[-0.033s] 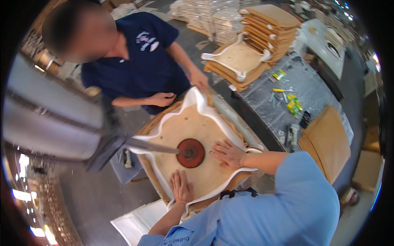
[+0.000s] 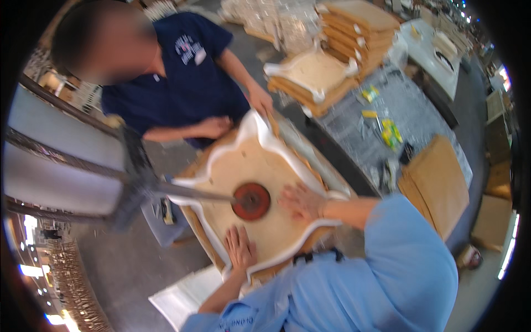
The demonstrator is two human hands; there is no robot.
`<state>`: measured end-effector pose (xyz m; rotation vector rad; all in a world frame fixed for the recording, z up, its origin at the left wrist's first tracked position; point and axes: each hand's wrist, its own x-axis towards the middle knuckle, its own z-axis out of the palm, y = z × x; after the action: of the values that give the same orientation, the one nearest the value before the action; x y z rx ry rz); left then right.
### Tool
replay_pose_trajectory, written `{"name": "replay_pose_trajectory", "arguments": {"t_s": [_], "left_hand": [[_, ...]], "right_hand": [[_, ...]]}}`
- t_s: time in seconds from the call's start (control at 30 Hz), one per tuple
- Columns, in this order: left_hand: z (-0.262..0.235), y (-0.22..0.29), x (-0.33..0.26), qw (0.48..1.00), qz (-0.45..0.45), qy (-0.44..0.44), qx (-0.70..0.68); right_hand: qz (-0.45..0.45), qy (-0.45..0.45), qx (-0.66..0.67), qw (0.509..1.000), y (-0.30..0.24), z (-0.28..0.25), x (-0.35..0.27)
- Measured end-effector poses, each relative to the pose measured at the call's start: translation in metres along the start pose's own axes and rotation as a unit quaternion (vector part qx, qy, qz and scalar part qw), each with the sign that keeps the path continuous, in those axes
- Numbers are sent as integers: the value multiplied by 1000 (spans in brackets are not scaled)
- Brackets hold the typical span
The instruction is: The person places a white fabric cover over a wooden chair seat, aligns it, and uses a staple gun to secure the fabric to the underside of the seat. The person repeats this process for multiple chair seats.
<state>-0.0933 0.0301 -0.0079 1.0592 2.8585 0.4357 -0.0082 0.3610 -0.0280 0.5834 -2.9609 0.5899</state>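
Note:
My left hand [image 2: 240, 247] lies flat, fingers apart, on the near left part of a pale plywood panel [image 2: 271, 232]. On the panel's right side rests my right hand [image 2: 302, 201], also flat with fingers spread, close to a red round disc [image 2: 251, 202]. That disc sits on the panel's middle, at the end of a metal rod [image 2: 193, 192] coming from the left. White padding [image 2: 296, 160] curls up around the panel's edge, with tan cover material outside it. Across from me, a co-worker's hand [image 2: 260, 102] touches the far corner; their other hand [image 2: 215, 127] is near the far left edge.
A large grey machine frame [image 2: 130, 177] stands at left. To the right, a grey table [image 2: 354, 110] bears tools, yellow-green packets [image 2: 391, 133] and tan folded sheets [image 2: 434, 185]. Stacked tan padded panels [image 2: 359, 33] rise behind it. A white sheet [image 2: 182, 299] lies low at left.
The whole view has shifted slightly up and left, with some blur. Both my hands stay flat on the panel, and the disc stays on its middle.

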Motion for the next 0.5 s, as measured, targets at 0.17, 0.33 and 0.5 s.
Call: {"name": "replay_pose_trajectory", "arguments": {"t_s": [0.17, 0.33, 0.5], "left_hand": [[-5, 4, -25, 999, -18, 17, -34], [-30, 2, -24, 957, -135, 78, -245], [-61, 81, -73, 763, -126, -154, -615]], "right_hand": [[26, 77, 53, 995, -8, -2, 3], [264, 161, 225, 924, -11, -53, 2], [458, 81, 284, 839, 19, -131, -121]]}}
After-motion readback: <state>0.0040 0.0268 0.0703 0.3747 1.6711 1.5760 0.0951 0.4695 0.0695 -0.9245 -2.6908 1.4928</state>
